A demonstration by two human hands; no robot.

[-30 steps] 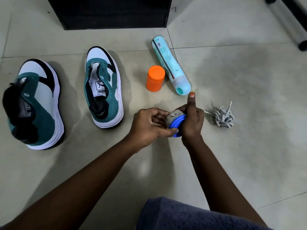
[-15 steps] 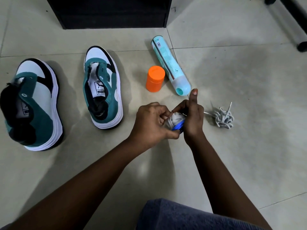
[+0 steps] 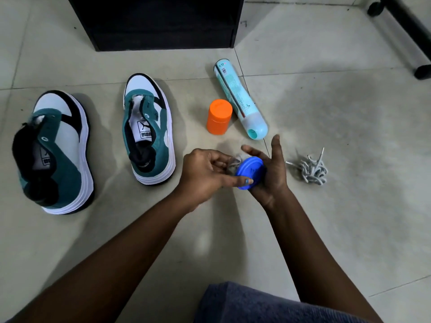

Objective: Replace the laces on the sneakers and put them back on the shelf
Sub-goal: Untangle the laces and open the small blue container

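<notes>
Plainly the left sneaker (image 3: 56,155) and right sneaker (image 3: 147,131) stand laceless on the floor, off the shelf (image 3: 154,22). The left hand (image 3: 205,173) pinches what seems a pale lace (image 3: 234,162), though it is blurred. The right hand (image 3: 272,176) grips a blue disc (image 3: 249,170), forefinger straight. A hard tug could drop the disc or knot the lace. An orange bottle (image 3: 219,117), spray can (image 3: 240,99) and lace bundle (image 3: 311,169) crowd close.

Head-worn view, steeply down, close.

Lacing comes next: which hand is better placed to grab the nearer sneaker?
Probably left: the left hand lies toward the nearer sneaker, pinching only the grey lace; the right hand holds the blue disc.
</notes>
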